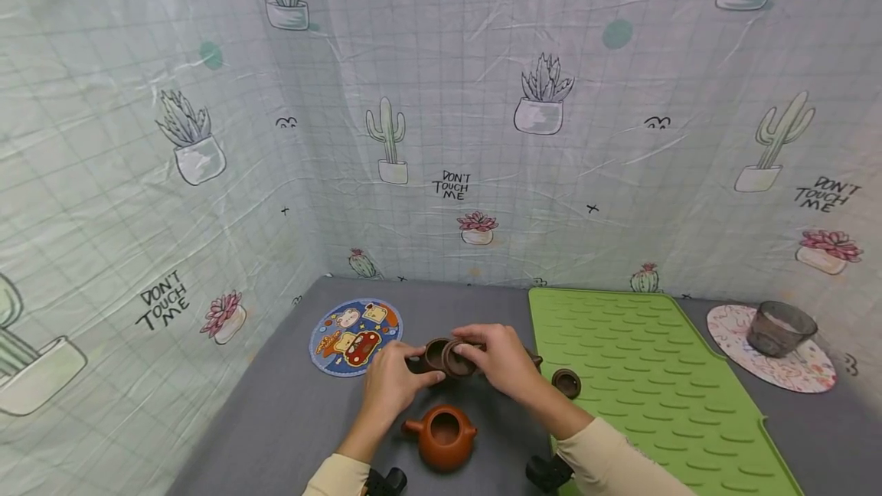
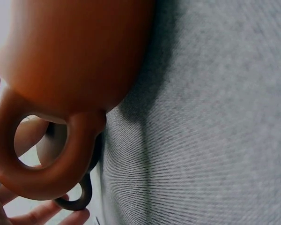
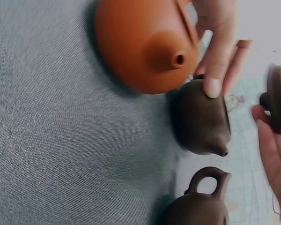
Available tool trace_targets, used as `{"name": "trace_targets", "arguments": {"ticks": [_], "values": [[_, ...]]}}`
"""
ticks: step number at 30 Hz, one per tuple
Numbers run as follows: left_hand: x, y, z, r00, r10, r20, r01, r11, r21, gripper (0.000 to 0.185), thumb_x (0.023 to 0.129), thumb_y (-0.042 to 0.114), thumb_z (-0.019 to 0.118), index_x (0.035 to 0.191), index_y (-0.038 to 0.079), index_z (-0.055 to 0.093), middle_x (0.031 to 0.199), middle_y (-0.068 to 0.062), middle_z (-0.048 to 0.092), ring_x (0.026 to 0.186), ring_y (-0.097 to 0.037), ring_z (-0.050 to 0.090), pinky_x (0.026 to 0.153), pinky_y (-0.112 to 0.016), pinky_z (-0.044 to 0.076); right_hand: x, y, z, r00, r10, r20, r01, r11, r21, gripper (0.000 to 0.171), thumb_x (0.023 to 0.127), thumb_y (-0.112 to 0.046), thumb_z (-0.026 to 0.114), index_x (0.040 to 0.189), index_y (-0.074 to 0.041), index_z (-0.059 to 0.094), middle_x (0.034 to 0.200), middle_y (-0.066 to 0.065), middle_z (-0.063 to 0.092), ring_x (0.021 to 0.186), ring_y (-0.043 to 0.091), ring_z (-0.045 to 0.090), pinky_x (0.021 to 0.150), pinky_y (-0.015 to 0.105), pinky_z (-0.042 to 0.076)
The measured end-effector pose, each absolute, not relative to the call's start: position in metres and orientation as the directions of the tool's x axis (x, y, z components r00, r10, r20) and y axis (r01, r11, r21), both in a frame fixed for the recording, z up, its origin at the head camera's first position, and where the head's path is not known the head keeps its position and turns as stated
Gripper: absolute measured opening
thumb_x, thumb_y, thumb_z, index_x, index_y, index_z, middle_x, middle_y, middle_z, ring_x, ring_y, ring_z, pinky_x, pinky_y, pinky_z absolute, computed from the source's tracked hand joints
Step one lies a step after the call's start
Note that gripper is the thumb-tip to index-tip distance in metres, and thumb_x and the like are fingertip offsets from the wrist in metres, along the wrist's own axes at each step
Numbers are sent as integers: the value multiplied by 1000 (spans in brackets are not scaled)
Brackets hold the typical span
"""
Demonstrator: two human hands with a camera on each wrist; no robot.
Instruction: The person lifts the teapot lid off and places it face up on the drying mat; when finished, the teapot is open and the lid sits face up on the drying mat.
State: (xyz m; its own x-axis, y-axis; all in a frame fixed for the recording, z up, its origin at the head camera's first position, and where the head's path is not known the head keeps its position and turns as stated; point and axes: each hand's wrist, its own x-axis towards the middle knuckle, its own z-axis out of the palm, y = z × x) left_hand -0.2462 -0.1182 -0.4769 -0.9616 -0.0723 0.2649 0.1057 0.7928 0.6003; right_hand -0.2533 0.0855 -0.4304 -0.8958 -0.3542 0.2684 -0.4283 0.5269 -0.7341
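On the grey table my left hand [image 1: 398, 380] grips a small dark brown teapot [image 1: 432, 354] by its side. In the right wrist view its fingers [image 3: 218, 70] press on that pot's body [image 3: 201, 123]. My right hand [image 1: 494, 357] pinches a dark brown lid [image 1: 458, 359] at the pot's opening; the lid [image 3: 278, 96] stands on edge in the right wrist view. An orange teapot [image 1: 441, 435] with no lid stands in front of both hands. Its handle [image 2: 42, 157] fills the left wrist view. A second dark teapot [image 3: 197, 206] sits mostly hidden behind my right hand.
Another small dark lid [image 1: 566, 383] lies by the edge of a green ridged mat [image 1: 641, 373]. A round cartoon coaster [image 1: 354, 335] lies at the back left. At the far right a grey glass cup [image 1: 780, 327] stands on a floral pad [image 1: 809, 375]. Cactus-print cloth walls enclose the table.
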Motion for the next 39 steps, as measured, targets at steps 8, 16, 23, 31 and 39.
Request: {"name": "trace_targets", "arguments": {"ticks": [8, 16, 23, 31, 39], "values": [[-245, -117, -475, -966, -82, 247, 83, 803, 590, 53, 63, 45, 96, 107, 17, 83, 104, -5, 73, 97, -27, 68, 85, -47, 54, -255, 109, -422, -881, -467, 73, -284, 399, -872, 10, 98, -14, 68, 103, -7, 64, 112, 15, 75, 74, 17, 71, 58, 42, 61], [-247, -116, -475, -965, -81, 249, 84, 806, 587, 54, 63, 46, 96, 107, 18, 83, 105, -5, 74, 99, -28, 69, 86, -47, 54, -259, 132, -418, -881, -470, 47, -264, 407, -875, 20, 98, -12, 66, 116, -11, 76, 131, 21, 66, 88, 21, 76, 67, 46, 63], [-246, -116, -477, -963, -84, 257, 87, 805, 587, 54, 63, 47, 96, 107, 19, 83, 105, -5, 74, 99, -29, 69, 86, -48, 55, -262, 154, -413, -911, -408, 56, -243, 424, -872, 30, 91, -15, 77, 120, -7, 73, 135, 25, 61, 89, 31, 76, 71, 46, 64], [-246, -117, -478, -964, -79, 254, 88, 807, 584, 54, 63, 46, 96, 108, 18, 83, 106, -6, 73, 99, -29, 69, 86, -48, 55, -264, 181, -405, -927, -363, 90, -250, 423, -871, 34, 91, -15, 77, 123, -6, 70, 125, 23, 69, 82, 25, 74, 69, 38, 61], [-247, -116, -479, -964, -83, 253, 84, 808, 583, 55, 63, 48, 95, 108, 19, 83, 107, -6, 73, 100, -29, 69, 86, -48, 55, -268, 208, -407, -930, -313, 191, -321, 443, -837, 33, 91, -16, 77, 121, -6, 68, 137, 24, 60, 95, 21, 73, 69, 31, 55]]}}
